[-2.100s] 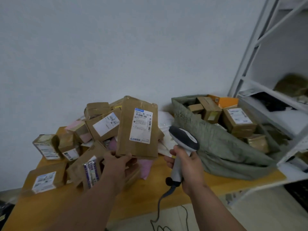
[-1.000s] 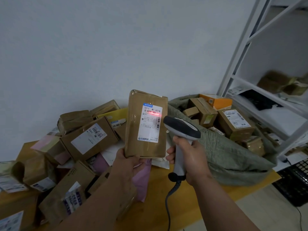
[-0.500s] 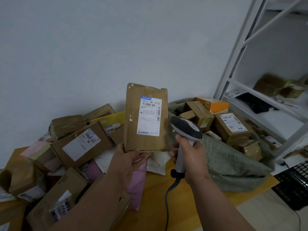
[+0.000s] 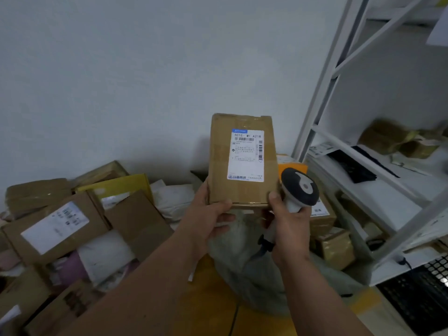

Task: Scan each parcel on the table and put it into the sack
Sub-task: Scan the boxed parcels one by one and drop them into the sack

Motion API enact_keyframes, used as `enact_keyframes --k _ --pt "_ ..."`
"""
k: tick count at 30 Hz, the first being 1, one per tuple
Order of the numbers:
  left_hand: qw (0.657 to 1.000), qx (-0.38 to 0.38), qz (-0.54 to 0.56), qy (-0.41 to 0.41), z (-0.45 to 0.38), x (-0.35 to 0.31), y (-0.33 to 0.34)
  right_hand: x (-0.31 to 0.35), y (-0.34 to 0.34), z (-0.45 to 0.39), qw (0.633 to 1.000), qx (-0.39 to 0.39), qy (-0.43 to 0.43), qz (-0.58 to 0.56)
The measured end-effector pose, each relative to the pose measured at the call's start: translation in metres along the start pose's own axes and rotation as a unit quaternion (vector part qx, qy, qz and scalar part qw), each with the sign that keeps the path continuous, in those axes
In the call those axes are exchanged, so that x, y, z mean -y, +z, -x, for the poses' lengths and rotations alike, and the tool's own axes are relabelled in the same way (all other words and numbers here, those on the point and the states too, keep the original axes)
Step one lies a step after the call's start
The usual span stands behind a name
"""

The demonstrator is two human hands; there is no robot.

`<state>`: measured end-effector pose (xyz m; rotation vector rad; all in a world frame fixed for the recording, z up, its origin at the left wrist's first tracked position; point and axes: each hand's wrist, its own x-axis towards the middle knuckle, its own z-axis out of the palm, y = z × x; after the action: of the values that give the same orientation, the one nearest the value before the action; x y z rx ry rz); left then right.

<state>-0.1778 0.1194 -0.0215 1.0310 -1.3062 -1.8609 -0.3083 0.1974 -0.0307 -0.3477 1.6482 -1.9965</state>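
Parcel [image 4: 242, 161] moved over sack [image 4: 254, 275]; left hand [image 4: 211, 219] grips it, right hand [image 4: 288, 226] grips one scanner [image 4: 299, 187]

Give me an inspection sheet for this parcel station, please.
Surface: wooden table, mostly covered.
Job's things: brown parcel held upright, label facing camera; grey sack below it, boxes inside.
Clutter: parcel pile on the left.
Hands: left hand grips the parcel's lower edge; right hand holds the scanner, thumb on the parcel.
Cables: scanner cord hanging off the table.
Surroundings: white wall, white shelving at right.
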Motion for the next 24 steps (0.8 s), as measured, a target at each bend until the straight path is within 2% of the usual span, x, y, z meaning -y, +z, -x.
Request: enact_keyframes --k 2,5,7,9,14,16,18,22,24 --pt "0.998 -0.007 -0.069 0.009 -0.010 -0.006 0.015 0.006 -0.012 -0.027 0.999 -0.012 0.017 -0.028" --pt "0.980 -0.096 -0.169 0.031 -0.034 -0.011 0.017 0.017 -0.025 -0.061 0.999 0.001 0.032 -0.036" --pt "0.943 -0.183 -0.270 0.061 -0.055 -0.011 0.006 0.023 -0.028 -0.077 0.999 0.009 0.038 -0.013" --pt "0.896 -0.221 -0.380 0.063 -0.078 -0.010 -0.009 0.024 -0.027 -0.089 0.998 0.027 0.053 0.031" --pt "0.831 -0.192 -0.521 -0.027 -0.121 -0.019 -0.022 0.021 -0.026 -0.106 0.986 0.066 0.096 0.116" --pt "0.797 -0.150 -0.582 -0.061 -0.132 -0.026 -0.023 0.023 -0.025 -0.111 0.981 0.066 0.105 0.147" --pt "0.782 -0.108 -0.604 -0.110 -0.143 -0.028 -0.027 0.027 -0.022 -0.117 0.977 0.067 0.110 0.171" --pt "0.780 -0.066 -0.610 -0.127 -0.159 -0.031 -0.034 0.037 -0.003 -0.129 0.970 0.069 0.105 0.210" --pt "0.844 -0.122 -0.517 -0.078 -0.165 -0.035 -0.035 0.038 0.010 -0.136 0.967 0.075 0.092 0.227"
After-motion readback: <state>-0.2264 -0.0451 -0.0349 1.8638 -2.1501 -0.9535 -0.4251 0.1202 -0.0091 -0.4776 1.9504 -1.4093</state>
